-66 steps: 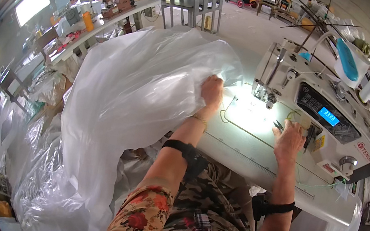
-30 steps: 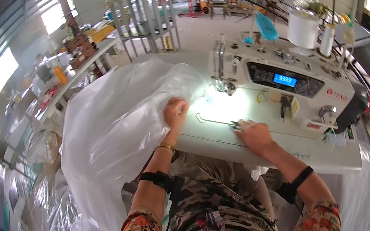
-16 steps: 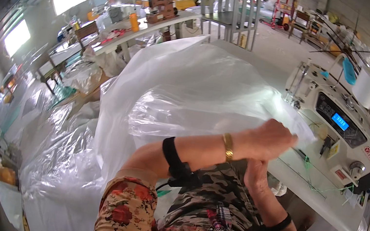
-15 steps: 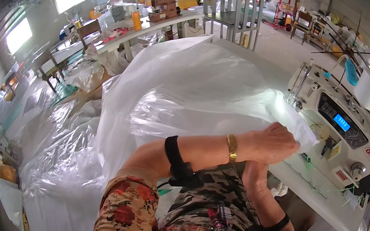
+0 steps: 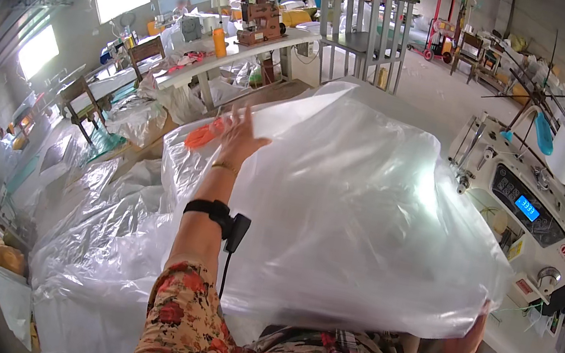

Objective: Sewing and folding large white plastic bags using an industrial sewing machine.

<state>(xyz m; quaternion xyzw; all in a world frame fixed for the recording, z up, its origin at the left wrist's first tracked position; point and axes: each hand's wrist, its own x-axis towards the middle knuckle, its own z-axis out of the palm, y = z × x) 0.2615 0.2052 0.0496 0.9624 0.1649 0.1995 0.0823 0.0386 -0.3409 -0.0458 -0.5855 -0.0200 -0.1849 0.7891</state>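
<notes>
Head view: left hand (image 5: pixel 239 136) spread at far-left edge of plastic sheet (image 5: pixel 344 210); right hand (image 5: pixel 483 313) beneath right edge, grip unclear.

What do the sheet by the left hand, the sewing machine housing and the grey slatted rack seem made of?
Sheet: probably thin plastic film, milky and glossy; it drapes loosely, with bright highlights along its creases.
Sewing machine housing: likely painted metal, off-white and smooth with a soft sheen, though hard plastic is possible.
Rack: dull grey, straight bars; painted metal or wood, I can't tell.
</notes>
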